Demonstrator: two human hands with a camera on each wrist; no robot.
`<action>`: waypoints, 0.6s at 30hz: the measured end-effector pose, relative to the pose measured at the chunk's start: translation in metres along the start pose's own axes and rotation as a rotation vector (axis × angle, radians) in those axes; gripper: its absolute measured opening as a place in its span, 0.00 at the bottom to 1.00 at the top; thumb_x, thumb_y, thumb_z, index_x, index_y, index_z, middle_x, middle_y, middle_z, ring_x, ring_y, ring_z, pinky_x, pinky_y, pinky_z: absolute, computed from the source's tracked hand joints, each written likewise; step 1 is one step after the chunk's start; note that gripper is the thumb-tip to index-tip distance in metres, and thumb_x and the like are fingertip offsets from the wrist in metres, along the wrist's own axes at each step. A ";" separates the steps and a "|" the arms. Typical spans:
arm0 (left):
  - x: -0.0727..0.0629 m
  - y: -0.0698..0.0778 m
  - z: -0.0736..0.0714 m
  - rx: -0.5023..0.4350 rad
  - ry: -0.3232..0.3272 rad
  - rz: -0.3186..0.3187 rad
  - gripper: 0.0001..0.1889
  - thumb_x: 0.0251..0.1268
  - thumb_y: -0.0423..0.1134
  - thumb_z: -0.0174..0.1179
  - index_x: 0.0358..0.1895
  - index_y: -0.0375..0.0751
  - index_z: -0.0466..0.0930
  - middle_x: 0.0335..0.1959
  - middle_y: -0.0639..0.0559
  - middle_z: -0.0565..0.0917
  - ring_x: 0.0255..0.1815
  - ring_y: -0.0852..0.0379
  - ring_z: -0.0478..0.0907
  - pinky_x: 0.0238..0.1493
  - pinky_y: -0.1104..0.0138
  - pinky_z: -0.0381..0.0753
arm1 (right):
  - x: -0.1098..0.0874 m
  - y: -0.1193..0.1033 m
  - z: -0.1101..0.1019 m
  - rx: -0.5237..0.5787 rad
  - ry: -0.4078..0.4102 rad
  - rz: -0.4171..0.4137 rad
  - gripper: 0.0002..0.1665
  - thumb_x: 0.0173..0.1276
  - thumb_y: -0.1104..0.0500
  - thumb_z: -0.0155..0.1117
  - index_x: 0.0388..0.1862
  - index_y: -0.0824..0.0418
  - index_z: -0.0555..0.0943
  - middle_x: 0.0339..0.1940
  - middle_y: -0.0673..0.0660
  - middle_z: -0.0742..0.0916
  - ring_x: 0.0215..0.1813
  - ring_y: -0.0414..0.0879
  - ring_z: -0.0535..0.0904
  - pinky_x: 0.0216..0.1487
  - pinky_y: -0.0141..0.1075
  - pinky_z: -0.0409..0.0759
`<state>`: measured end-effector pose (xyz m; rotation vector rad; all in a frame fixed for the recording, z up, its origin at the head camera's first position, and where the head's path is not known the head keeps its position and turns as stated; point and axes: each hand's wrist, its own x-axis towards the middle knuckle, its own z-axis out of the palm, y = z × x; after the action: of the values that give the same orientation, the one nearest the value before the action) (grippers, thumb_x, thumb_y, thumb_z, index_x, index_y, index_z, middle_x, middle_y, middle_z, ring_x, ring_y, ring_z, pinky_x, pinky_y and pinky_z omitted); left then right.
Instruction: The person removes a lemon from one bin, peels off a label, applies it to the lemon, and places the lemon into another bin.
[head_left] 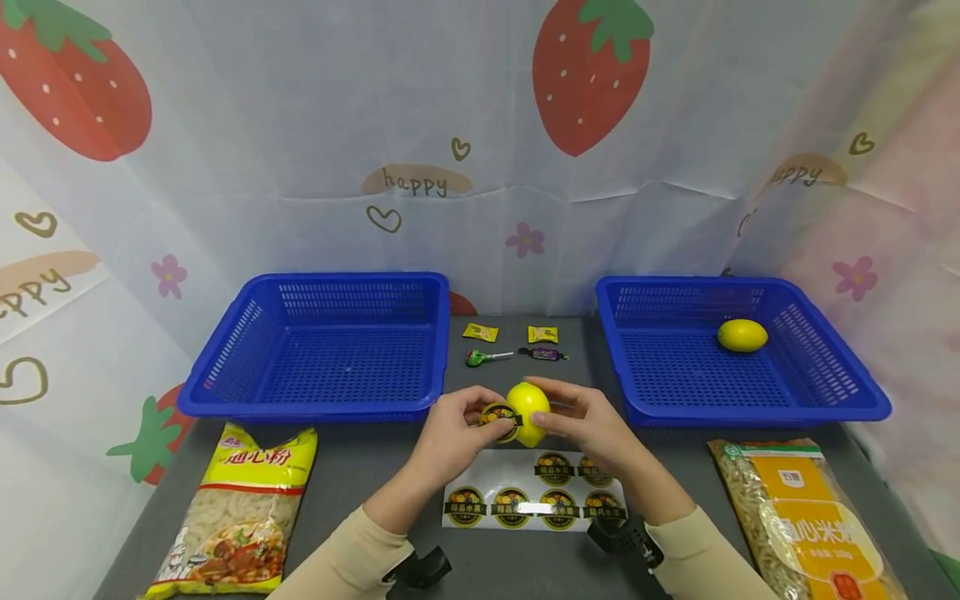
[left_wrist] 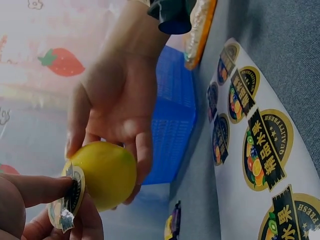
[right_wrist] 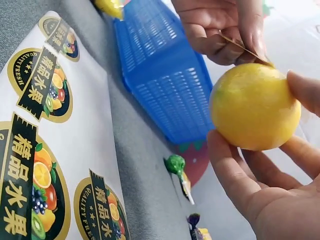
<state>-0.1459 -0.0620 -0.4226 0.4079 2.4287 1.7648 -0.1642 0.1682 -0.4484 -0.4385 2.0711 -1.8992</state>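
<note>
A yellow lemon (head_left: 527, 410) is held up above the table by my right hand (head_left: 585, 417), thumb on one side and fingers on the other. Between the thumb and fingers of my left hand (head_left: 453, 429) is a round black and gold sticker (head_left: 498, 419), right beside the lemon. In the left wrist view the sticker (left_wrist: 67, 197) stands edge-on near the fruit's side; whether its edge touches the peel, I cannot tell. Below both hands lies a white sticker sheet (head_left: 491, 473) with several round fruit labels.
A blue basket (head_left: 315, 410) stands at the left; another blue basket (head_left: 757, 412) at the right holds a second lemon (head_left: 742, 335). Between them lie a green lollipop (head_left: 477, 357) and several wrapped candies (head_left: 543, 334). Pasta bags (head_left: 240, 508) (head_left: 806, 525) flank the sheet.
</note>
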 end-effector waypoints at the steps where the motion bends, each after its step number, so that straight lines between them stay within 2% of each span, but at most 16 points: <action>1: 0.000 0.000 0.000 0.001 -0.002 -0.002 0.10 0.64 0.36 0.69 0.46 0.39 0.85 0.42 0.45 0.87 0.39 0.57 0.86 0.37 0.69 0.84 | 0.000 0.000 0.000 -0.007 -0.005 -0.010 0.34 0.72 0.56 0.66 0.75 0.59 0.70 0.69 0.63 0.78 0.65 0.57 0.79 0.54 0.40 0.85; 4: 0.000 0.000 0.000 -0.012 -0.006 0.002 0.10 0.64 0.36 0.69 0.46 0.39 0.84 0.43 0.45 0.87 0.40 0.56 0.87 0.39 0.68 0.85 | -0.001 -0.001 0.001 -0.006 -0.012 -0.028 0.34 0.73 0.56 0.65 0.75 0.61 0.69 0.68 0.63 0.79 0.62 0.54 0.80 0.53 0.38 0.85; 9: 0.000 0.001 0.001 -0.024 -0.005 -0.002 0.10 0.64 0.36 0.69 0.46 0.40 0.84 0.42 0.46 0.87 0.39 0.57 0.86 0.38 0.68 0.85 | -0.001 -0.001 0.002 0.026 -0.001 -0.010 0.32 0.73 0.56 0.66 0.73 0.60 0.71 0.68 0.63 0.79 0.61 0.49 0.81 0.54 0.37 0.84; 18: 0.000 0.004 0.002 -0.034 0.002 -0.003 0.10 0.63 0.36 0.70 0.46 0.40 0.84 0.42 0.47 0.87 0.39 0.57 0.86 0.39 0.68 0.86 | -0.002 0.001 0.002 0.056 -0.017 -0.027 0.32 0.75 0.58 0.63 0.74 0.63 0.69 0.69 0.66 0.77 0.60 0.47 0.82 0.57 0.42 0.84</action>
<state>-0.1446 -0.0594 -0.4191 0.3999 2.3953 1.8037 -0.1616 0.1669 -0.4497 -0.4695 2.0057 -1.9569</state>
